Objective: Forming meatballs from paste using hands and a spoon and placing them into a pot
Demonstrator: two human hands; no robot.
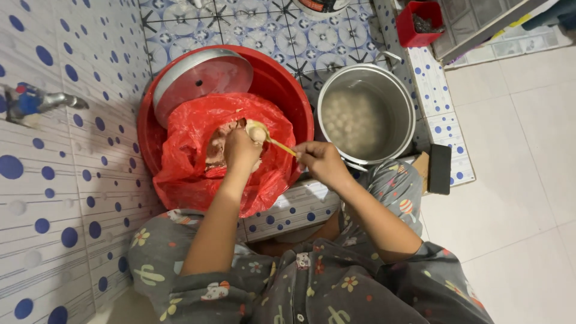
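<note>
2 hands, 1 spoon, 1 red bag, 1 red basin, 1 lid, 1 pot, 1 small red tub, 1 tap

Left hand (240,150) is curled, fingers together, pressed down into pale pinkish paste (217,151) inside the red bag (198,129); can't tell how much paste it grips. Right hand (321,162) is pinched shut on the handle end of the spoon (268,137), thumb & fingers clamped. Spoon runs from right hand across to just above left-hand knuckles; its bowl carries 1 pale lump of paste, touching or nearly touching the left fingers

Bag sits open in the basin (288,90), spilling over the near rim, below both wrists. Lid (201,75), round & metal, leans inside the basin beyond the left hand, against the far-left wall

Pot (408,114) stands just beyond the right hand, beside the basin, w/ cloudy water and many pale round balls (351,120) sunk in it; too blurred to count

Small tub (420,24) sits well beyond the pot, w/ dark bits inside. Tap (36,102) sticks out of the wall, well left of the left hand
</note>
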